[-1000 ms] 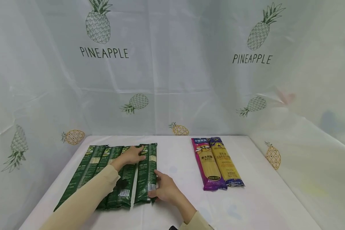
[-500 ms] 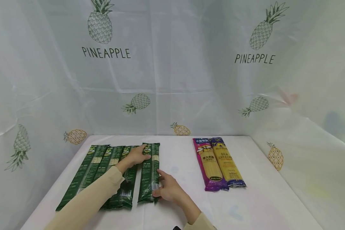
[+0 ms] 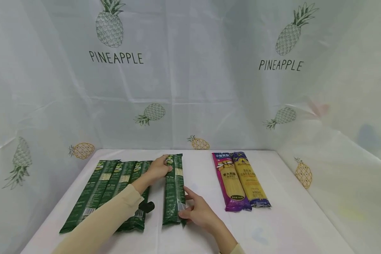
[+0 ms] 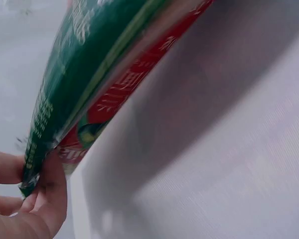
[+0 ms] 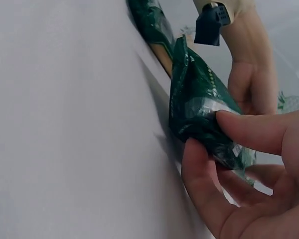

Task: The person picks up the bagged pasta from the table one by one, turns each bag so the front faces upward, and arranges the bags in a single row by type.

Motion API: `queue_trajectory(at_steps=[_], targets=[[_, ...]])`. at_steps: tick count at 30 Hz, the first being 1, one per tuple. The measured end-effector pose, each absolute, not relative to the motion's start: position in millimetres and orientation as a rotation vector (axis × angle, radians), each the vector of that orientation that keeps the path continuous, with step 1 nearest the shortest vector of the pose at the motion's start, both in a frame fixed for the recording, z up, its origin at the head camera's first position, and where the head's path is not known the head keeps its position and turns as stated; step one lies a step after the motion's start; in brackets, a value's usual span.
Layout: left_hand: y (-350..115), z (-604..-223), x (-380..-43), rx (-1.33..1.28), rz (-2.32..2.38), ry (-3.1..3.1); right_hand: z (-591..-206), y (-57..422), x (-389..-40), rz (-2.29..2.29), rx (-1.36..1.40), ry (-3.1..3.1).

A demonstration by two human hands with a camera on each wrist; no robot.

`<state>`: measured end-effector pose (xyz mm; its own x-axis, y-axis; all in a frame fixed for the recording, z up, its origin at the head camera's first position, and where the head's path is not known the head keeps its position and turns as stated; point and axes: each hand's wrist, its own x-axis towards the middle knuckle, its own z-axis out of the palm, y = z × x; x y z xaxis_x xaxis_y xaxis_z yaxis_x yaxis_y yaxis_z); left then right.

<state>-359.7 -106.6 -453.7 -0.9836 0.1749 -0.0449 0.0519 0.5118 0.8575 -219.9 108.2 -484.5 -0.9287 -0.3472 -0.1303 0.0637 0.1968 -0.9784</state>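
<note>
A green spaghetti pack [image 3: 174,192] is held between both hands near the middle of the table in the head view. My left hand [image 3: 157,168] pinches its far end; in the left wrist view the pack [image 4: 89,64] shows a red underside, raised off the white surface, above a shadow. My right hand [image 3: 199,212] grips the near end by the right edge. The right wrist view shows thumb and fingers of that hand [image 5: 254,174] pinching the crinkled end of the pack [image 5: 204,99]. Three similar green packs [image 3: 93,190] lie side by side at left, partly hidden by the left sleeve.
A purple-and-pink pasta pack [image 3: 231,181] and a yellow-and-blue one [image 3: 250,180] lie together on the right of the white-covered table [image 3: 292,225]. A pineapple-print curtain [image 3: 203,81] hangs behind and along the sides.
Both hands have moved right with the green spaghetti pack, widening its gap from the other green packs. It now looks lifted off the table. The two right-hand packs stay put.
</note>
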Motion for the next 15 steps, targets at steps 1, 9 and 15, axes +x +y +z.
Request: queue_trajectory(at_steps=[1,9,15], targets=[[-103.3,-450.9,-358.7,0.197,1.492,2.631,-484.3,110.4,-219.6,-1.801,-0.261,2.137],[-83.4,-430.7,-350.7,0.214,1.62,2.631,-483.3,122.9,-217.1,-1.855,-0.202,2.065],[-76.5,-424.6,-353.7,0.191,1.802,2.505,-487.0,130.4,-219.4,-2.078,-0.24,1.798]])
